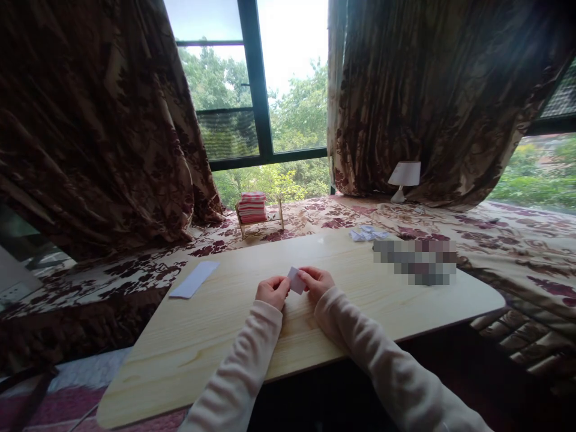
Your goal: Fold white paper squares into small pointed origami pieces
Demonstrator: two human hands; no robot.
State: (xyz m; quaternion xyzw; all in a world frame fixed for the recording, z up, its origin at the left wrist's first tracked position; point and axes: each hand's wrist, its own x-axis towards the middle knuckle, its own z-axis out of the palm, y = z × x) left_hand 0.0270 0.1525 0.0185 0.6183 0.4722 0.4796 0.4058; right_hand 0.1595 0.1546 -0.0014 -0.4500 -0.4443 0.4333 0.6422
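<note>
- Head view, place: the small white paper piece (296,280) is held just above the pale wooden table (202,348), near its middle and close to the person's body, between the two hands.
- Head view, grip: the left hand (271,292) has thumb and fingertips closed on the piece's left edge. The right hand (317,282) pinches the right edge the same way. Neither hand holds anything else.
- Head view, handling: I judge the piece to be very light, thin and limp. It would crease at the least pressure and tear if the hands pulled apart. It is probably not slippery against dry fingertips. The edges and corners look like the sound places to hold it, with a light pinch rather than a squeeze.
- Head view, look: it is plain white, roughly rectangular and tilted, with one corner raised. It is smaller than either hand. Whether it is already folded double is too small to tell.
- Head view, surroundings:
  - A longer white paper strip (194,279) lies flat on the table to the left, well apart from the hands.
  - A cluster of small white paper bits (368,234) sits at the table's far edge.
  - Beyond the table, on the floral-covered ledge, stand a little wooden rack (261,221) with red-striped cloths and a small white lamp (404,177).
  - Brown floral curtains (99,132) hang on both sides of the window.
</note>
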